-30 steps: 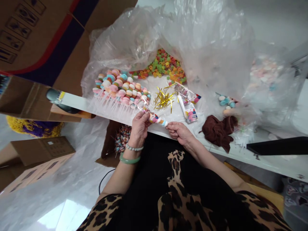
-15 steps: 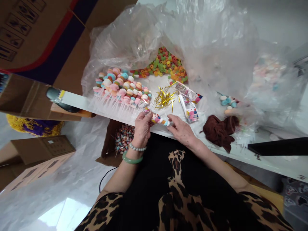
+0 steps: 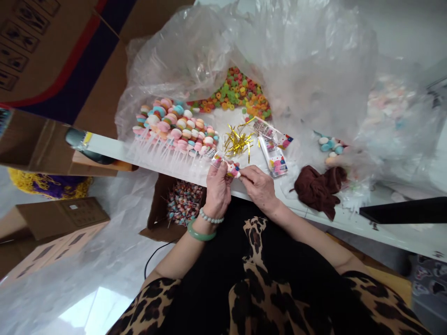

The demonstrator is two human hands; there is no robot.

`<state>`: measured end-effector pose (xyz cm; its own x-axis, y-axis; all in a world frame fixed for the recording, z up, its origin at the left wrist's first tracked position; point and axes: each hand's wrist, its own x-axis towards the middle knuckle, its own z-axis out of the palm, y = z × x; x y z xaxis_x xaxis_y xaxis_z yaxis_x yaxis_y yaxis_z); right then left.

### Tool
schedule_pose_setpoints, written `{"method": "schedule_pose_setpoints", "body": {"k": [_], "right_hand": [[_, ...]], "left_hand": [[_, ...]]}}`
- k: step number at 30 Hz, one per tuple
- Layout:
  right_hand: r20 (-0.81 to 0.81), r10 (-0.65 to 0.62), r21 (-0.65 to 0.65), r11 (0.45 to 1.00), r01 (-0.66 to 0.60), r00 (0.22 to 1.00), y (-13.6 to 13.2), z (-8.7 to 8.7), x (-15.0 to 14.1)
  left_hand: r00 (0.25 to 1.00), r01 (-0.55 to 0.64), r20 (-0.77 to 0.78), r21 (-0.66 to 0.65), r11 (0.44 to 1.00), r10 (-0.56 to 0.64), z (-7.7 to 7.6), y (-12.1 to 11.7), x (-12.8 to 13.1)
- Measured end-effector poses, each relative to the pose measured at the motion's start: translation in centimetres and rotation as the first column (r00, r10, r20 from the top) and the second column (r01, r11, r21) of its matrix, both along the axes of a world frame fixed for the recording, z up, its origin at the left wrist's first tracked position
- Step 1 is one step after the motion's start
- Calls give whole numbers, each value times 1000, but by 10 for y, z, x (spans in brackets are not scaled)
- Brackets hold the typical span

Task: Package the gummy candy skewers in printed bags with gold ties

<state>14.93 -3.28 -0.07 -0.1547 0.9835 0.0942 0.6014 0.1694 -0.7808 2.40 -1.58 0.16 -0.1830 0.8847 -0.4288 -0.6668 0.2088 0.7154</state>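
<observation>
One multicoloured plastic-wrapped candy stick (image 3: 233,168) runs crosswise between left hand (image 3: 218,188) and right hand (image 3: 260,190), both hands' fingers pinched on it

My white desk (image 3: 401,240) slants across from nine o'clock down to four. A pale, glossy grey floor (image 3: 118,246) spreads at eight, a bright patch of light (image 3: 96,311) lying on it at seven. Beneath the desk at four shows a yellowish panel (image 3: 389,282); daylight or lamplight, I can't tell.

two hands (image 3: 259,187), one wrapped candy stick (image 3: 233,169), one bangle (image 3: 201,236), one bead bracelet (image 3: 211,219), one brown cloth (image 3: 318,190)
</observation>
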Motion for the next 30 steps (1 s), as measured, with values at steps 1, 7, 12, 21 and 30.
{"method": "schedule_pose_setpoints", "body": {"k": [1,7,12,21,30], "right_hand": [[-7,-21,-9,1000,21,1000,1,-2,1],[-58,-88,-98,992,82,994,6,-6,5],[-55,-59,-142,989,51,997,5,-2,4],[142,-136,-174,972,160,980,7,-4,6],[-160,-117,-243,967,76,980,7,0,3]], "left_hand": [[1000,25,2,-2,1000,-25,-1,-1,1],[991,131,8,-66,989,-131,-2,-3,-2],[995,101,10,-54,993,-100,4,-2,1],[992,129,6,-21,991,-129,-7,-10,10],[994,91,65,-67,994,-87,-3,-4,6]]}}
